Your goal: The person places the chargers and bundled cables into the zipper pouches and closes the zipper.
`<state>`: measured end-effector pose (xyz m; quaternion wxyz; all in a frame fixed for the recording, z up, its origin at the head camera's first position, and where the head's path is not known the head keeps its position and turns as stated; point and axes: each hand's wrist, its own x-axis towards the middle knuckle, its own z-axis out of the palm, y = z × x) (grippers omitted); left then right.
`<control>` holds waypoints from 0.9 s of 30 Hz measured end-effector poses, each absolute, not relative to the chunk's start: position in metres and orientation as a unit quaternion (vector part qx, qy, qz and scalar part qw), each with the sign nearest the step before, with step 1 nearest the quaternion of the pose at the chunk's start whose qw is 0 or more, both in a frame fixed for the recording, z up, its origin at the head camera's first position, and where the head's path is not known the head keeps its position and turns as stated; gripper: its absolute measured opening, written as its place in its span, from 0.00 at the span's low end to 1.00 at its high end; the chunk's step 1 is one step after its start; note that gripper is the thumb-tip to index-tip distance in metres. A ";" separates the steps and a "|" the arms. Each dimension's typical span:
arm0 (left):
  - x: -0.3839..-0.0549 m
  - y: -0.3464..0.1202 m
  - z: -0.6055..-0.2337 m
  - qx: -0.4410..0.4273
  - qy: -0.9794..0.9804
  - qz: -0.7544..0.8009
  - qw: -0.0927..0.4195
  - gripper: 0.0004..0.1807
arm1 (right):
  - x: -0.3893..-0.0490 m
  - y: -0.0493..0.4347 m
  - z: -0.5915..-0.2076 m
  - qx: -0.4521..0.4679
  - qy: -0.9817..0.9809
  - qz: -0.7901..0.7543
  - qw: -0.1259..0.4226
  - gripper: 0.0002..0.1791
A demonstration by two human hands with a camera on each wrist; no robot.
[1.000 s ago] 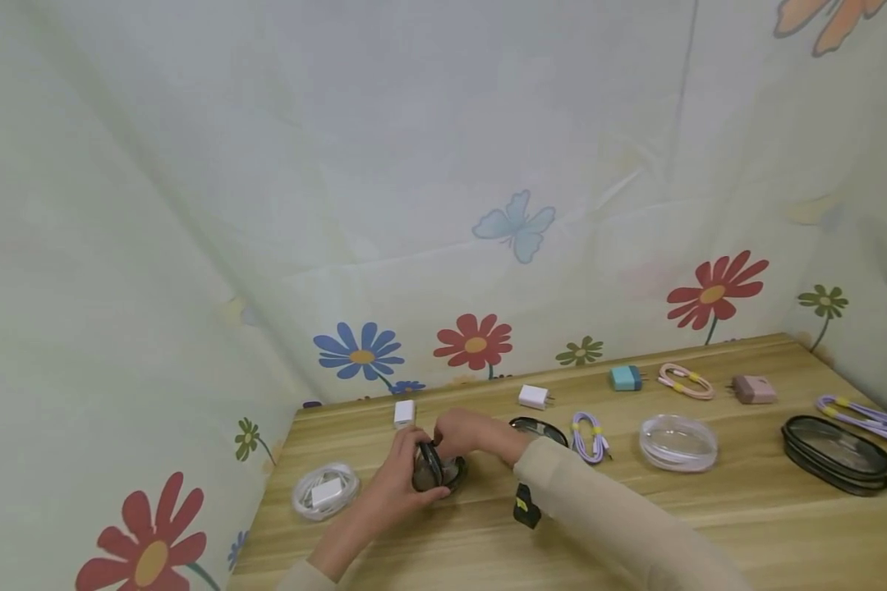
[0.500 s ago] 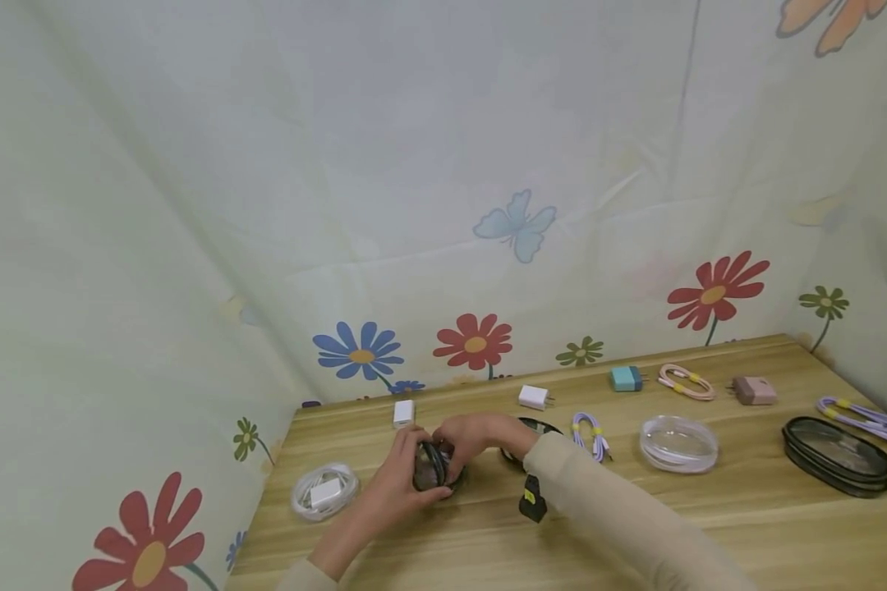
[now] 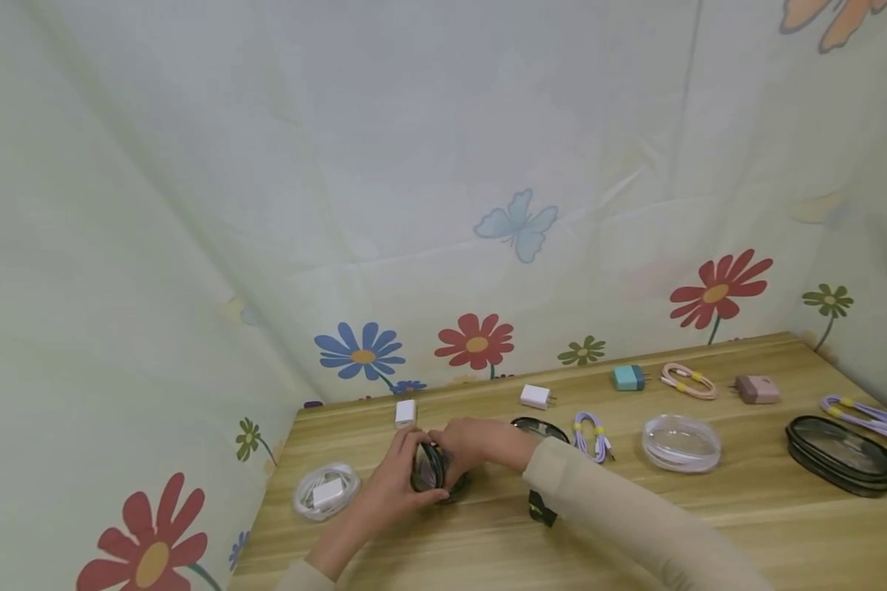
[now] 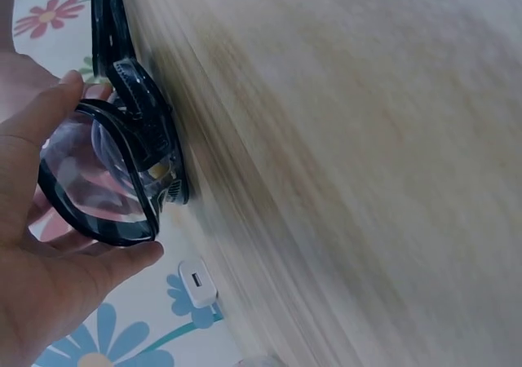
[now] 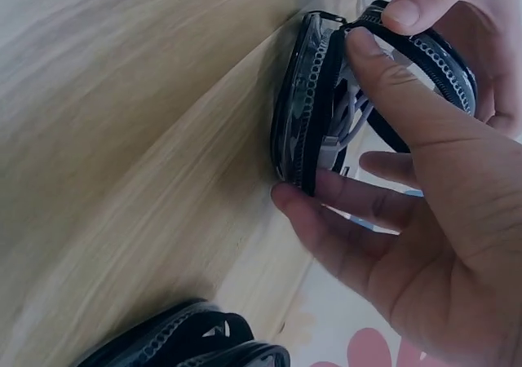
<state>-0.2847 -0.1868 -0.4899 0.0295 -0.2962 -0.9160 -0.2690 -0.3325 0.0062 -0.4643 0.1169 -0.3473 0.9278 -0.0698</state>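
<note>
Two hands at one small case. The left hand (image 3: 402,472) curls thumb and fingers round one half of a black-rimmed clear case (image 4: 90,175); its grip pinches opposite edges. The right hand (image 5: 424,196) sets its thumb at the zipper (image 5: 311,98) and its fingers at the other half's lower edge, so this grip too is pinching the case. The case is partly open, its halves parted like a shell, low over the desk (image 3: 480,546) toward the left side. Seen from the right wrist, a coiled cable (image 5: 352,110) lies inside.

Near the left hand: a white adapter (image 3: 406,413) behind, and a white-rimmed case (image 3: 303,506) to its left, bearing another white adapter (image 3: 328,492). Beside the right forearm: a second black-rimmed case (image 3: 540,427), partly hidden, then a lilac cable (image 3: 593,437) with yellow ties. Farther right: an oval clear case (image 3: 682,444), a teal adapter (image 3: 628,378), a peach cable coil (image 3: 688,382), a pink adapter (image 3: 757,389) and a large black-rimmed case (image 3: 843,455). Behind the desk: a flower-printed cloth (image 3: 414,246).
</note>
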 end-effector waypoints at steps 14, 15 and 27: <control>-0.286 -0.184 -0.488 -0.324 -0.905 -0.274 0.038 0.42 | -0.325 0.014 -0.464 -0.371 0.920 -0.075 0.097 0.37; -0.286 -0.183 -0.487 -0.326 -0.904 -0.275 0.038 0.42 | -0.324 0.014 -0.464 -0.373 0.921 -0.073 0.091 0.35; -0.291 -0.182 -0.492 -0.335 -0.904 -0.265 0.029 0.43 | -0.320 0.008 -0.464 -0.304 0.945 -0.073 0.090 0.33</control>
